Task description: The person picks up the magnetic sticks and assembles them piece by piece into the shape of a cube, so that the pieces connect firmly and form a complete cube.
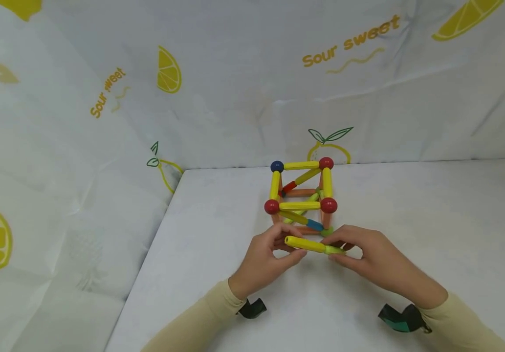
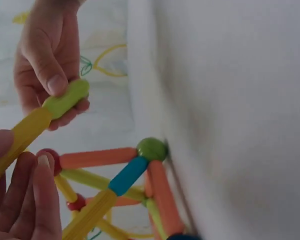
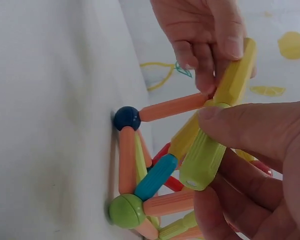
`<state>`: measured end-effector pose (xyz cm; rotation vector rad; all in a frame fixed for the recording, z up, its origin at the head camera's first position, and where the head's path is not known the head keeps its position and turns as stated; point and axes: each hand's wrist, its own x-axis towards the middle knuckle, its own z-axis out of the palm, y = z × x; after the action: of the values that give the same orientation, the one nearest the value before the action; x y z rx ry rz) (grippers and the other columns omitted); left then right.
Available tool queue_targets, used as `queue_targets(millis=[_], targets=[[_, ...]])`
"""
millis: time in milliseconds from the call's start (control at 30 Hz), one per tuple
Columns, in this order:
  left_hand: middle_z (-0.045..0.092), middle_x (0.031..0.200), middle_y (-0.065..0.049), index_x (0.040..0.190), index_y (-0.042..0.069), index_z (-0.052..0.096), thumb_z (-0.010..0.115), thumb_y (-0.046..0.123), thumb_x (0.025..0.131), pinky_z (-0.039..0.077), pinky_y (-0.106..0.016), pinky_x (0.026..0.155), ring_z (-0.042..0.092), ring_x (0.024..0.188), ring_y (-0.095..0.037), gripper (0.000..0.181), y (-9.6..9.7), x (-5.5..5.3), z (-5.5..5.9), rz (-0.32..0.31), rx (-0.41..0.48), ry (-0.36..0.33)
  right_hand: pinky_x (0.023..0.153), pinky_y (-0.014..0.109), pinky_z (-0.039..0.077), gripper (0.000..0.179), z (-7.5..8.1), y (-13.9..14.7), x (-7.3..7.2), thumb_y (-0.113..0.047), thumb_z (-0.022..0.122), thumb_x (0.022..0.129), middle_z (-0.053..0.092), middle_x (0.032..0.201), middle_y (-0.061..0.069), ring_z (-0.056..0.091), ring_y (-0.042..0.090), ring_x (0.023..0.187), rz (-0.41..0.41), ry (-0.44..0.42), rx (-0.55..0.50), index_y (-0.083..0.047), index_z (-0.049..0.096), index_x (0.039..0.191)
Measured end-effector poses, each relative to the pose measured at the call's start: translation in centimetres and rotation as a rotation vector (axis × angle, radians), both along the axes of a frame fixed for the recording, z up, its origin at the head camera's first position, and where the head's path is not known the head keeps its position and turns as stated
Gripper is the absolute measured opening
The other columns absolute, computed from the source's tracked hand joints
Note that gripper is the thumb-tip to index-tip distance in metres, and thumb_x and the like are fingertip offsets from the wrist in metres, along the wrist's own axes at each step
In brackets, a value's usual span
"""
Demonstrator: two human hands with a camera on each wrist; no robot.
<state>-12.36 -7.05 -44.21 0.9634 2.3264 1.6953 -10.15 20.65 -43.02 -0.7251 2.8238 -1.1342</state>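
Note:
Thumb and fingers of my left hand (image 1: 266, 256) pinch a yellow magnetic building stick (image 1: 304, 243). At its right end it meets a light-green magnetic stick (image 3: 202, 162), which my right hand (image 1: 377, 259) pinches between thumb and fingers. The two sticks lie end to end in one line, held above the table. Just beyond the hands stands a box-shaped frame of sticks and balls, with a yellow stick (image 1: 299, 206) along its near top edge. Red balls (image 1: 329, 205) and a blue ball (image 1: 277, 166) form its top corners. My hands partly hide its near lower edge.
A white table (image 1: 199, 215) carries the frame near its back edge. Behind and to the left hangs a white lemon-print cloth (image 1: 234, 98). Dark straps (image 1: 402, 319) hang by both wrists.

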Motion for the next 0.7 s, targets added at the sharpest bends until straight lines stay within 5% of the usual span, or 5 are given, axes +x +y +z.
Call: queue_targets(millis=[200, 300, 367, 533, 700], targets=[[0.075, 0.107, 0.010, 0.125, 0.021, 0.076, 0.084, 0.028, 0.096, 0.052, -0.021, 0.084, 0.060, 0.091, -0.006, 0.030, -1.1, -0.5, 4.2, 0.040, -0.510, 0.551, 0.081, 0.021, 0.059, 0.034, 2.9, 0.5, -0.2, -0.020, 0.091, 0.089, 0.071, 0.105, -0.022, 0.061, -0.001, 0.091, -0.003, 0.125, 0.018, -0.034, 0.077, 0.117], [0.077, 0.103, 0.011, 0.124, 0.022, 0.080, 0.083, 0.034, 0.096, 0.047, -0.024, 0.078, 0.059, 0.087, -0.008, 0.030, -1.0, -1.1, 7.1, 0.048, -0.670, 0.666, 0.082, 0.021, 0.060, 0.032, 5.1, 0.6, -1.7, -0.023, 0.089, 0.090, 0.073, 0.108, -0.021, 0.062, 0.000, 0.091, 0.017, 0.156, 0.022, -0.034, 0.077, 0.118], [0.076, 0.100, 0.009, 0.119, 0.021, 0.082, 0.081, 0.035, 0.097, 0.047, -0.023, 0.075, 0.058, 0.087, -0.009, 0.027, -0.7, -1.8, 8.8, 0.068, -0.724, 0.632, 0.084, 0.019, 0.061, 0.030, 6.7, 0.6, -3.2, -0.022, 0.088, 0.092, 0.074, 0.110, -0.017, 0.064, 0.002, 0.092, 0.035, 0.157, 0.008, -0.031, 0.078, 0.119], [0.073, 0.091, 0.007, 0.111, 0.018, 0.084, 0.081, 0.034, 0.098, 0.050, -0.024, 0.069, 0.059, 0.086, -0.011, 0.021, 0.5, -4.9, 11.6, 0.142, -0.696, 0.403, 0.087, 0.011, 0.057, 0.028, 9.9, 0.9, -7.1, -0.017, 0.085, 0.095, 0.075, 0.119, -0.003, 0.072, 0.012, 0.101, 0.029, 0.090, 0.008, -0.022, 0.079, 0.122], [0.072, 0.086, 0.007, 0.106, 0.017, 0.083, 0.080, 0.044, 0.098, 0.055, -0.026, 0.062, 0.069, 0.059, -0.009, 0.028, 1.2, -7.7, 12.0, 0.162, -0.628, 0.215, 0.091, 0.034, 0.064, 0.024, 11.6, 0.6, -10.7, -0.014, 0.081, 0.098, 0.076, 0.127, 0.004, 0.075, 0.023, 0.107, -0.007, 0.066, 0.117, -0.021, 0.080, 0.121]])
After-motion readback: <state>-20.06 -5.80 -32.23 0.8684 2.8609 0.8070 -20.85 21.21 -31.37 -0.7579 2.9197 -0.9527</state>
